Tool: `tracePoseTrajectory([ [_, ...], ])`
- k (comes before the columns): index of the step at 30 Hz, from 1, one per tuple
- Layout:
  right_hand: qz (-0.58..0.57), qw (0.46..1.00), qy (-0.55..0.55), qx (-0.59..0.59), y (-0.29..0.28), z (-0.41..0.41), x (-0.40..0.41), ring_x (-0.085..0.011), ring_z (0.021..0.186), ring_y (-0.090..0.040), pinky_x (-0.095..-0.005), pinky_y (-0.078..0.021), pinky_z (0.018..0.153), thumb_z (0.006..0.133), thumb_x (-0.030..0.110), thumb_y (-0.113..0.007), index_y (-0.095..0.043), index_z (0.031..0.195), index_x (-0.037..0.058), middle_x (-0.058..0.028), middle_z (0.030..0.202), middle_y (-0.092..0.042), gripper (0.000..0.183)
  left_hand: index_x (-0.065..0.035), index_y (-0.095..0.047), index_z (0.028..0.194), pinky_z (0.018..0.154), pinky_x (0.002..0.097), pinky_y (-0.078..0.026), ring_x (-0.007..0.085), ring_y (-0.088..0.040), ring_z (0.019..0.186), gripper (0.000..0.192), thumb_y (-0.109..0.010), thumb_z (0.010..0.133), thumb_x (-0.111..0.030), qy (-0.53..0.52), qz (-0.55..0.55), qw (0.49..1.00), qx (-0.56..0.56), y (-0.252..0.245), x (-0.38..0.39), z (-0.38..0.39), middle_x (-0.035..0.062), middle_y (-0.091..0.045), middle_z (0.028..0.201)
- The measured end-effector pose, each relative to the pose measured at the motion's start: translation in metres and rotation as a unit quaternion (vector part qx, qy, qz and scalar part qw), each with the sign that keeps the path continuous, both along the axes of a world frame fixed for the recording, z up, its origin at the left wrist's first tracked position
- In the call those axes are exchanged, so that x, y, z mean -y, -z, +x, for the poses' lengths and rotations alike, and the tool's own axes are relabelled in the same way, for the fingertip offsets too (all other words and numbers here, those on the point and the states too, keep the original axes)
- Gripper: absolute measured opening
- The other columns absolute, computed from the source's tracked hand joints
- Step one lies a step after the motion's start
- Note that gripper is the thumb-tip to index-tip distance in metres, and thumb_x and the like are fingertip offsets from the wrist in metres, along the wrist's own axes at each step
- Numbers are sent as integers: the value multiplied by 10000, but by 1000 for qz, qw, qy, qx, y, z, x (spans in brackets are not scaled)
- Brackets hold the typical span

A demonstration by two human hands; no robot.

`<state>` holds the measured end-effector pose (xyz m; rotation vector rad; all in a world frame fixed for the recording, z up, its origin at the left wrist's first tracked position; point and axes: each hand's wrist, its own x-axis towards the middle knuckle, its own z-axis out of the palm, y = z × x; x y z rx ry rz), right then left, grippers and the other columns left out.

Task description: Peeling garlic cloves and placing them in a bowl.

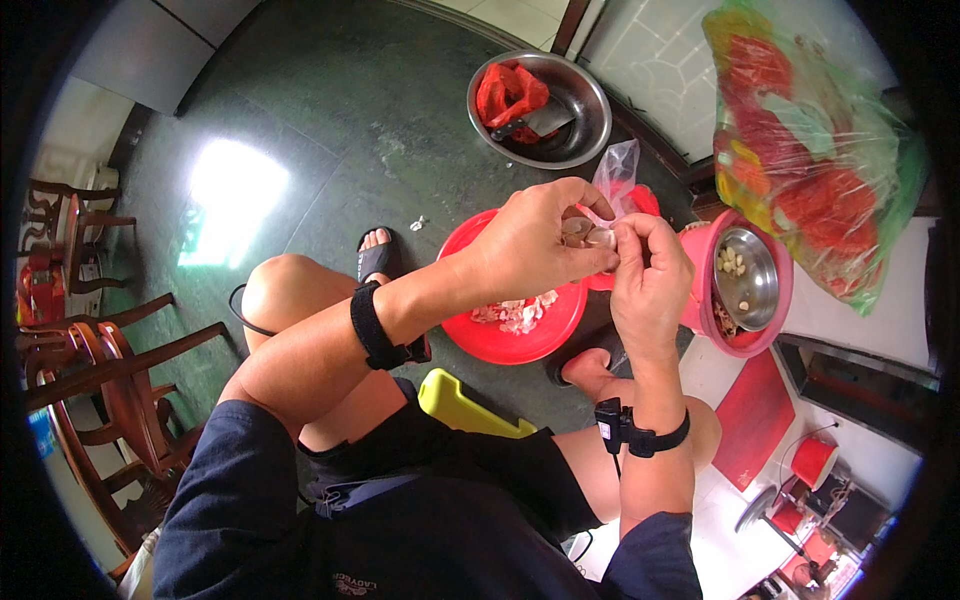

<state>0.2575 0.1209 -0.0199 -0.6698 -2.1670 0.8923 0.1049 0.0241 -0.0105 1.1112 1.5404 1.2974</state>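
Note:
My left hand [536, 236] holds what look like unpeeled garlic cloves [576, 231] in its curled fingers. At its thumb, the fingertips of my right hand [651, 274] pinch the edge of a pale clove [601, 238]. Both hands meet above a red plastic basin [510, 349], in which papery garlic skins [519, 315] lie. To the right, a small steel bowl [759, 289] with several peeled cloves [729, 262] rests tilted in the mouth of a pink bucket [705, 281]. Part of the basin is hidden by my left hand and forearm.
Farther off, a large steel basin [589, 142] holds a red plastic bag [504, 91] and a cleaver [546, 120]. A clear bag [618, 169] stands behind my hands. A filled green plastic bag [810, 165] is at upper right. Wooden chairs [127, 390] stand left.

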Motion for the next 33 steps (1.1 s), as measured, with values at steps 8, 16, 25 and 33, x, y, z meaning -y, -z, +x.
tracePoseTrajectory([
  [8,-52,996,68,-32,5,1,5,-185,731,-650,-320,-525,674,1028,88,-600,-625,979,-14,-105,835,-675,116,41,-698,1047,727,285,-561,98,-670,808,309,-823,823,-131,-21,21,1000,-2,-6,-1,2,83,-731,889],
  [16,-285,953,-10,-100,-14,7,3,-62,785,-582,-228,-496,708,1059,112,-569,-630,1016,2,-5,874,-629,133,20,-722,1167,679,247,-548,99,-676,769,246,-707,940,-73,58,-39,958,278,-6,2,-4,52,-739,918],
  [25,-35,997,-58,-33,-24,6,-1,-128,776,-643,-269,-537,691,875,10,-760,-669,1007,-12,-57,891,-643,162,17,-724,1118,741,326,-567,114,-685,819,344,-802,810,-115,-11,84,985,-147,3,4,-2,143,-747,898],
  [33,-156,986,-20,-61,-8,9,-1,-135,747,-659,-265,-544,670,954,43,-701,-665,985,-12,-65,896,-682,73,30,-740,1104,725,291,-561,96,-684,814,299,-783,836,-94,-3,3,1000,0,-7,7,2,109,-761,905],
])
